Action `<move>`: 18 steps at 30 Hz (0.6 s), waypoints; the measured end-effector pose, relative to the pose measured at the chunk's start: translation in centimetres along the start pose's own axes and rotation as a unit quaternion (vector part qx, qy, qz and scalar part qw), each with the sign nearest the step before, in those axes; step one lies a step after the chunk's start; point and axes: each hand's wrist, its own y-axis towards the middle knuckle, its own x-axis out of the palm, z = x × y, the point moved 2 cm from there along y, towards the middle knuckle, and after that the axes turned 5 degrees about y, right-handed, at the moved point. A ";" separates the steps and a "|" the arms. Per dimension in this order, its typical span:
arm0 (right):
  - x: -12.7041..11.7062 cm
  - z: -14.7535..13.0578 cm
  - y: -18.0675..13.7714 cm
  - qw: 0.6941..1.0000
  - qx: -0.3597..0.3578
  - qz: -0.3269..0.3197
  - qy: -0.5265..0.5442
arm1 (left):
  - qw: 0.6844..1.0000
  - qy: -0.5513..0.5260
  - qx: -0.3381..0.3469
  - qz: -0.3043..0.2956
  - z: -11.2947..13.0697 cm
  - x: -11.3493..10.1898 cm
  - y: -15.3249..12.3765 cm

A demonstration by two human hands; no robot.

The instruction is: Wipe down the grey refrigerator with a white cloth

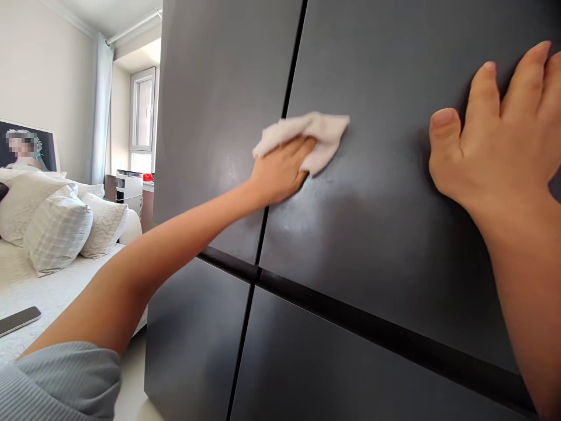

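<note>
A dark grey four-door refrigerator (pixel 377 234) fills the middle and right of the head view. My left hand (pixel 283 169) presses a white cloth (pixel 326 137) against its upper doors, near the gap between them. The cloth is bunched around the fingers, and its edges look slightly blurred. Below that hand, faint shiny smears show on the door surface. On the right, my right hand (pixel 508 128) rests flat against the upper right door with its fingers spread and nothing in it. Part of this hand is cut off by the frame's edge.
At the left stands a white sofa (pixel 105 257) with several pale cushions (pixel 59 228). A phone (pixel 20 320) lies on its seat. Farther back are a framed picture (pixel 50 149), a light curtain (pixel 100 111) and a window (pixel 142 111).
</note>
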 end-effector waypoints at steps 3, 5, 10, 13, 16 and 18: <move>0.1 0.0 0.2 1.000 0.009 0.012 0.012 | 0.998 0.020 -0.058 0.030 -1.6 -1.1 5.6; 0.2 0.1 0.3 0.999 0.020 0.018 0.021 | 0.995 0.014 -0.091 0.034 -1.3 -1.1 5.7; 0.1 -0.3 0.1 0.997 0.031 0.039 0.057 | 0.998 0.036 0.034 0.024 2.3 0.4 -1.3; -0.2 -0.8 -0.1 0.997 0.030 0.038 0.061 | 0.995 0.046 0.082 0.019 3.2 0.6 -2.0; -0.5 -1.0 -0.1 0.996 0.030 0.035 0.070 | 0.996 0.030 0.083 0.028 2.8 0.0 2.9; -0.4 -1.0 -0.2 0.996 0.034 0.032 0.070 | 0.997 0.016 0.065 0.037 1.6 -0.5 8.1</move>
